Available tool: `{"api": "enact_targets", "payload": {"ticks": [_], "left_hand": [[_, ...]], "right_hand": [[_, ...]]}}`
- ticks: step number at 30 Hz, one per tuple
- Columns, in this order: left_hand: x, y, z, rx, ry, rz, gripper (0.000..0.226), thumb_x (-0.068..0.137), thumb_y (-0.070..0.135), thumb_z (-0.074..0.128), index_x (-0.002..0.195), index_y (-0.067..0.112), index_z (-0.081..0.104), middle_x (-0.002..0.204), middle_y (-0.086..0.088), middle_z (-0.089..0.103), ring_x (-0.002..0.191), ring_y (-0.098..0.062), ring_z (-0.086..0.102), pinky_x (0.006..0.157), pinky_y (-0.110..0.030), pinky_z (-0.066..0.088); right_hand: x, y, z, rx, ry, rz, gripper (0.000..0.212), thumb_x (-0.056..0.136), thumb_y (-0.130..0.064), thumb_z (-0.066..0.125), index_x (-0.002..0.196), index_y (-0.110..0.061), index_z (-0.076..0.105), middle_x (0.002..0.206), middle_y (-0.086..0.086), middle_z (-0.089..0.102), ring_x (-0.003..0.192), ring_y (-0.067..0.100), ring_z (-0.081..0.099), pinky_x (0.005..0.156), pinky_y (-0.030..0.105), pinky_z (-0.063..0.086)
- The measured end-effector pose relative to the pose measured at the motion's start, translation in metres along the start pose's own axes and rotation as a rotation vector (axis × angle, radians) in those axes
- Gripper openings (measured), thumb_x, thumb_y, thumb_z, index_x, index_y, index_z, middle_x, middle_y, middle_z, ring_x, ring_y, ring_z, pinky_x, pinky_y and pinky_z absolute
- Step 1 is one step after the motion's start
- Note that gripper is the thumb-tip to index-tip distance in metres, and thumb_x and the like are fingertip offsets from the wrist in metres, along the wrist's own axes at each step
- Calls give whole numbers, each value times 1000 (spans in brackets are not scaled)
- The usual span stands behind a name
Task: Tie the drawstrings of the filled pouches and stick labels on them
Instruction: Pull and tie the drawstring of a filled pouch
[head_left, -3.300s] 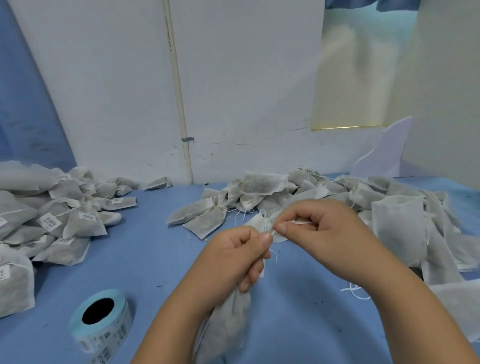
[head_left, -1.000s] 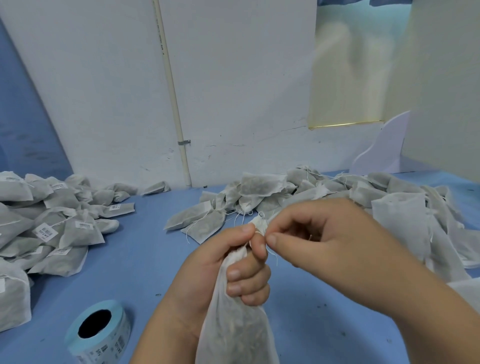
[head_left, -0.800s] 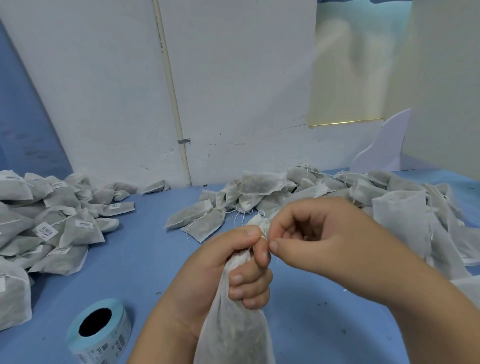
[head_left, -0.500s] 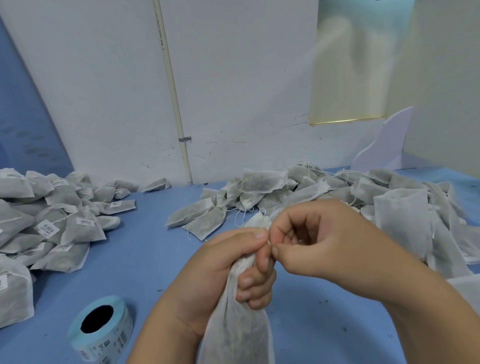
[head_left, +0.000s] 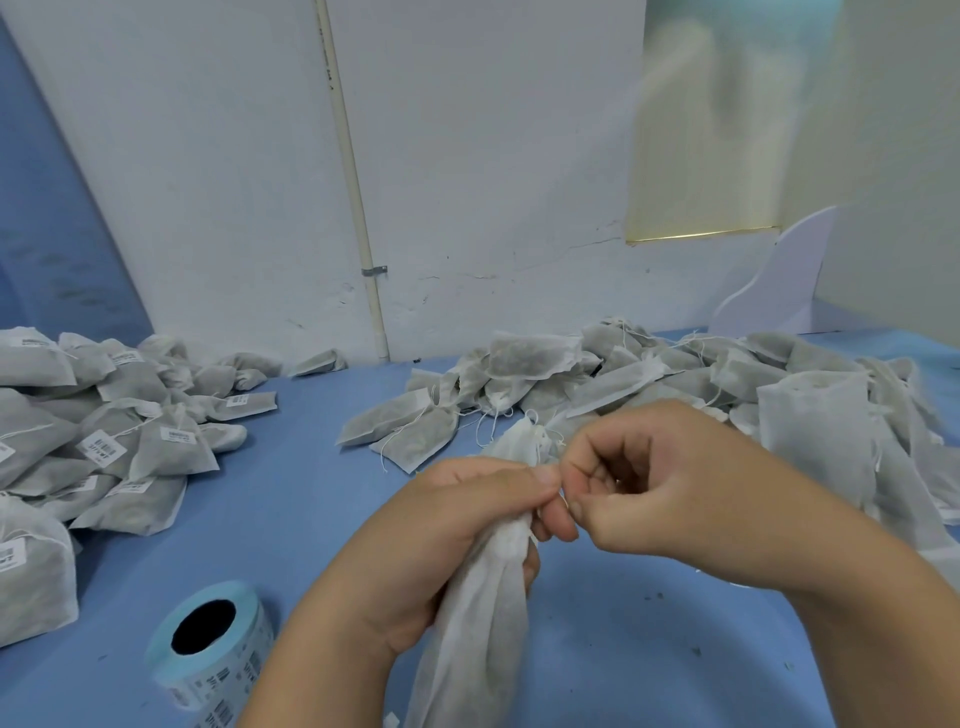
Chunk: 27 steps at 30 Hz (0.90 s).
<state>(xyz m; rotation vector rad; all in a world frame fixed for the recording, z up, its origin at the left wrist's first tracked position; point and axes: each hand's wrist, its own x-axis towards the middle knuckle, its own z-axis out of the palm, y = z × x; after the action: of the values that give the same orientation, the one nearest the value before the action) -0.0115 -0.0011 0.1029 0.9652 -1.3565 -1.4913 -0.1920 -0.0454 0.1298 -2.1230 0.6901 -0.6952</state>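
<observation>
My left hand (head_left: 447, 540) grips the gathered neck of a white filled pouch (head_left: 472, 623), which hangs down over the blue table. Its bunched top (head_left: 524, 439) sticks up above my fingers. My right hand (head_left: 654, 493) is curled right beside the left, thumb and forefinger pinching the thin white drawstring at the pouch's neck. The string itself is mostly hidden between the fingertips. A roll of barcode labels (head_left: 213, 649) with a blue core lies at the lower left.
A heap of labelled pouches (head_left: 104, 441) covers the left of the blue table (head_left: 291, 499). A larger pile of unlabelled pouches (head_left: 675, 384) spreads across the back right. A white wall with a pipe (head_left: 353, 182) stands behind.
The pouch has been raised from hanging low to upright in my left fist. My right hand has drawn in close to the left, working the drawstring at the neck.
</observation>
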Motion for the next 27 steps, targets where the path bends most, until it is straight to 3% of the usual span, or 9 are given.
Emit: {"api": "enact_targets", "payload": {"ticks": [9,16,22,27], "left_hand": [[-3,5,4,63,152,2,30,56,44,78,62,16,73,46,1,51,42,-11,47,45,-20,39],[-1,4,12,126,264,96,29,54,47,77,62,20,75,55,8,62,52,-3,57,60,-26,39],[2,3,16,182,337,199,33,54,47,79,62,15,75,73,3,70,68,-6,62,69,-24,42],[3,1,16,177,354,189,28,59,42,79,58,15,71,68,4,66,63,-8,59,70,-31,41]], "right_hand": [[0,5,-2,19,-9,-30,10,63,-22,59,68,-23,68,54,-13,46,53,5,38,50,19,34],[0,7,-4,24,32,-25,6,66,-17,60,68,-17,66,56,-11,46,55,7,39,53,22,35],[-1,7,-5,10,28,-25,2,62,-24,61,61,-25,62,54,-15,45,53,4,38,51,19,34],[0,6,-4,-8,38,-23,6,63,-20,58,59,-24,59,55,-14,44,55,6,37,53,24,34]]}}
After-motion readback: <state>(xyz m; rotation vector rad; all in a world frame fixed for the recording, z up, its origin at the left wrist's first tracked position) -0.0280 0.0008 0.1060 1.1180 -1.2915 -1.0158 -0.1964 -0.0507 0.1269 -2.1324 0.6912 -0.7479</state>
